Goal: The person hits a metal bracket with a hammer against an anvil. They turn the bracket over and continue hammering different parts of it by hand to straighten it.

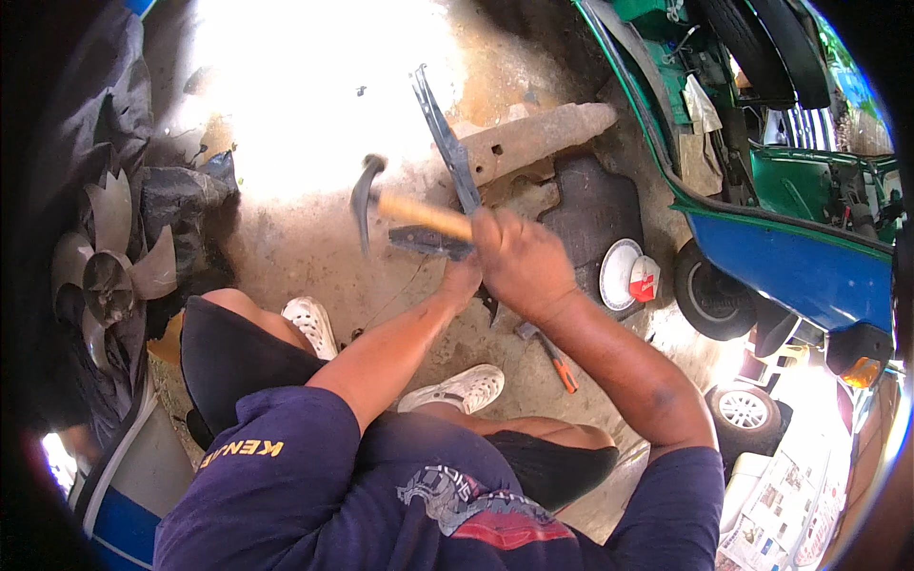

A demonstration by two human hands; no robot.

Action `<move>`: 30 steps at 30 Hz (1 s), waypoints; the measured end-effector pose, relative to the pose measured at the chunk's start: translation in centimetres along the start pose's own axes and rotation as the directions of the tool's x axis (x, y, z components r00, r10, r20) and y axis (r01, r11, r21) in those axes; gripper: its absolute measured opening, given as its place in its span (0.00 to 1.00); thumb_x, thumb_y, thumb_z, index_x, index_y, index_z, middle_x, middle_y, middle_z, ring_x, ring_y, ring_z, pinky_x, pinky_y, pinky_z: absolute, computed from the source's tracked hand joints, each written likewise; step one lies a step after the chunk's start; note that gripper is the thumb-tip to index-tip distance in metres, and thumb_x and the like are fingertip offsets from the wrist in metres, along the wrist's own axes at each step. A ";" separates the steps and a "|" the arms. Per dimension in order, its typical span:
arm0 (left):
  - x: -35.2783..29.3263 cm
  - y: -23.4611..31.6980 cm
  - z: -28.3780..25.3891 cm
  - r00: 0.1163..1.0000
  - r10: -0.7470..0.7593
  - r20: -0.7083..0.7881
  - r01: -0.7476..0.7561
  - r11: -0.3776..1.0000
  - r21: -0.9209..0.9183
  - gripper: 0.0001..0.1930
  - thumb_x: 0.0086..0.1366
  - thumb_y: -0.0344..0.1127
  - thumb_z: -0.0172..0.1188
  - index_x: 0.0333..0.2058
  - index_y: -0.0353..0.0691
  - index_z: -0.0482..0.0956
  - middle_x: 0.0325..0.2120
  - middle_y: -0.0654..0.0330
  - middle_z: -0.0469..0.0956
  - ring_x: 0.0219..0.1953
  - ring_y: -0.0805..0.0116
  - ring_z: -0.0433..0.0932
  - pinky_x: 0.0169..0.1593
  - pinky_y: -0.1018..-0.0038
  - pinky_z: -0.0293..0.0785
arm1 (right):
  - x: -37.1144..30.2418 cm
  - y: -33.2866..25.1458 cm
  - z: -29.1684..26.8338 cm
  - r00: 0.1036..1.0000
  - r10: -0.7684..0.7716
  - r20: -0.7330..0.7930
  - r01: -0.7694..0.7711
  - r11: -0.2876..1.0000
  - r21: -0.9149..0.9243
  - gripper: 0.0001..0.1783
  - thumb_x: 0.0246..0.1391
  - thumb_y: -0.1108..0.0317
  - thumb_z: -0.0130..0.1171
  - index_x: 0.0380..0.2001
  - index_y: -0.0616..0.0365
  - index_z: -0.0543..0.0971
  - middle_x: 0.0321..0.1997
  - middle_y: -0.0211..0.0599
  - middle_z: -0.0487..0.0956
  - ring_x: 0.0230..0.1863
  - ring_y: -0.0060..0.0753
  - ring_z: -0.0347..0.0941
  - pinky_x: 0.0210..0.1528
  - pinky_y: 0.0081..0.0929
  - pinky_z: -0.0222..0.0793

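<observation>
My right hand (526,259) is closed round the wooden handle of a claw hammer (424,213). The hammer's dark head, slightly blurred, points left over the concrete floor. Just below it, my left hand (463,279) is closed at the end of a dark flat metal piece (422,240), its fingers partly hidden by the right hand. A long, narrow dark metal bar (445,133) slants up and away from behind my hands. Its near end is hidden, so whether it joins the flat piece I cannot tell.
A rusty beam (547,138) and black floor mat (602,205) lie beyond. Right of my hands sit a white dish (619,276), a red-and-white packet (645,279) and an orange-handled tool (560,366). A blue-green vehicle body (771,266) stands right; a fan (107,285) is left.
</observation>
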State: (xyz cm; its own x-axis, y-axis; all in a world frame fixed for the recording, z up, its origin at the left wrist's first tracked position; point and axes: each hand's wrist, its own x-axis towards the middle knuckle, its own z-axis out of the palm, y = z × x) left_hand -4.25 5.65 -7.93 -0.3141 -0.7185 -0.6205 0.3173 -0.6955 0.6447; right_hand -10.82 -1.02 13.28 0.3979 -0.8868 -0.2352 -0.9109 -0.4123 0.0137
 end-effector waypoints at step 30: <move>-2.4 0.8 -0.9 0.997 -0.013 -0.072 0.031 0.969 0.247 0.59 0.65 0.86 0.48 0.73 0.32 0.67 0.69 0.45 0.72 0.64 0.54 0.74 0.71 0.63 0.65 | 1.2 2.8 4.0 0.782 0.575 -0.242 -0.285 0.675 0.681 0.20 0.74 0.54 0.53 0.48 0.64 0.73 0.39 0.68 0.83 0.44 0.79 0.79 0.44 0.63 0.73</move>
State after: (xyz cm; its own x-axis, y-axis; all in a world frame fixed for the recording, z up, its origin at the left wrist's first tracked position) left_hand -2.41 6.83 -6.30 -0.2533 -0.7078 -0.6594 0.0766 -0.6942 0.7157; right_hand -13.32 -2.34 9.13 -0.1863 -0.9807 0.0594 -0.8024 0.1169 -0.5853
